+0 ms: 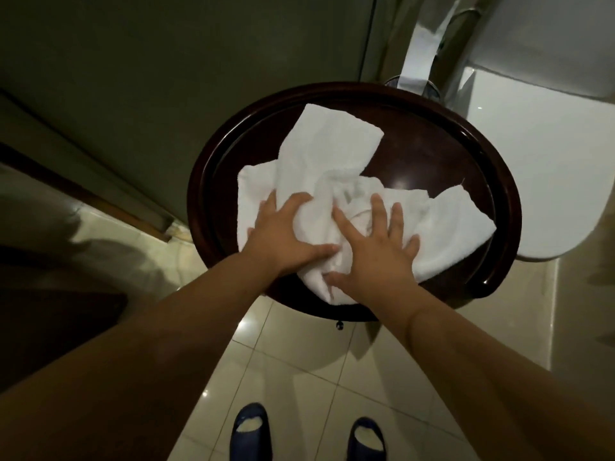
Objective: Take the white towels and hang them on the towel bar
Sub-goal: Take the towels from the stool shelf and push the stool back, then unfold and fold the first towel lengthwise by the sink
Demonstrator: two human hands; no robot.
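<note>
A: Head view: left hand (pixel 283 237) clutches a fold of the white towels (pixel 332 168) heaped on the round bench (pixel 206 168); right hand (pixel 376 247) lies spread flat.

B: Lifting one-handed, a loose end (pixel 459 224) could drag or drop to the floor (pixel 299 361).

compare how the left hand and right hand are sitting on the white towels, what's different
The left hand curls its fingers into a bunched fold of the white towels, while the right hand lies flat with fingers spread. The left hand sits toward the left edge of the heap; the right hand presses nearer its middle. Both rest palm down on the towels, which lie crumpled on the dark round table.
</note>
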